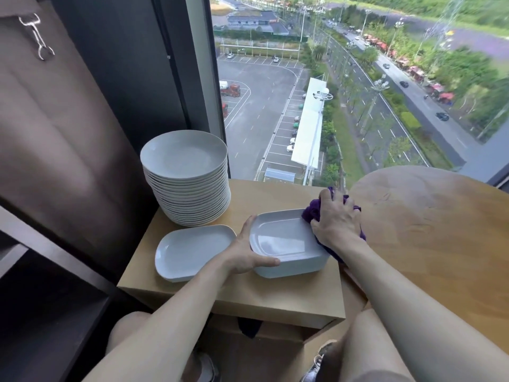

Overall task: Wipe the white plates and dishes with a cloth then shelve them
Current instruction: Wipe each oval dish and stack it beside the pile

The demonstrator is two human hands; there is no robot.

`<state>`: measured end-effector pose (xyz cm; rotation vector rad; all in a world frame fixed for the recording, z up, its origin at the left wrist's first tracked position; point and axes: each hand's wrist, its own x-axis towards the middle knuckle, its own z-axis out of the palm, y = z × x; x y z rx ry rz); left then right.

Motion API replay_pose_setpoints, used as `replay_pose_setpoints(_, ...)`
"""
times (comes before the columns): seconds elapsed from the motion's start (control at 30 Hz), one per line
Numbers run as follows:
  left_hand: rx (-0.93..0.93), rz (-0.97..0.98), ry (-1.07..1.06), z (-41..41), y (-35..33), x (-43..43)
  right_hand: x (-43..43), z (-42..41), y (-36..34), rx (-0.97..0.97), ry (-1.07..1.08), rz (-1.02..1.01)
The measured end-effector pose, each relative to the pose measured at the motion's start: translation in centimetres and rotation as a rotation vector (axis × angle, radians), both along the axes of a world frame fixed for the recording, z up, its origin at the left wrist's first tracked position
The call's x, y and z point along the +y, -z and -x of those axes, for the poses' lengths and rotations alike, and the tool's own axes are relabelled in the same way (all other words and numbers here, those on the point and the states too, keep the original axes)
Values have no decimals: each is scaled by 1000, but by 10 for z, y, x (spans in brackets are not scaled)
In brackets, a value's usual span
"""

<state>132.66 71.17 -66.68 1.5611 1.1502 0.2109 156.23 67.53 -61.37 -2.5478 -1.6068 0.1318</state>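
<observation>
Left hand [248, 250]: gripping stacked white rectangular ceramic dishes [283, 241]. Right hand [337, 219]: clutching crumpled purple cloth [312, 212] against their rim

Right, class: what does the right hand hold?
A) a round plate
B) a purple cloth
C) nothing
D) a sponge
B: the right hand grips a bunched purple cloth at the right edge of the dish, which the left hand holds.
</observation>
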Motion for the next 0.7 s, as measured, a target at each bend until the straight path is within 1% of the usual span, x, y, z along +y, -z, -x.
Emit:
replay_pose_setpoints(0.1, -22, 16, -17, -1, 6, 0, 11, 24, 7, -71, -47, -23)
replay_pose_setpoints(0.23, -43, 38, -19, 0, 10, -1, 21, 61, 10, -34, -157, -46)
replay_pose_setpoints(0.4, -104, -5, -20, 0, 4, -7, 25, 97, 13, -32, -323, -83)
replay_pose_setpoints(0.5, -127, -20, -24, 1, 5, -7, 19, 85, 11, 62, -441, -87)
replay_pose_setpoints(0.6, -135, -31, -30, 0, 4, -8, 9, 74, 7, 183, -566, 0)
replay_pose_setpoints(0.7, -172, -11, -34, -2, 5, -9, 0, 70, 3, 206, -649, 59)
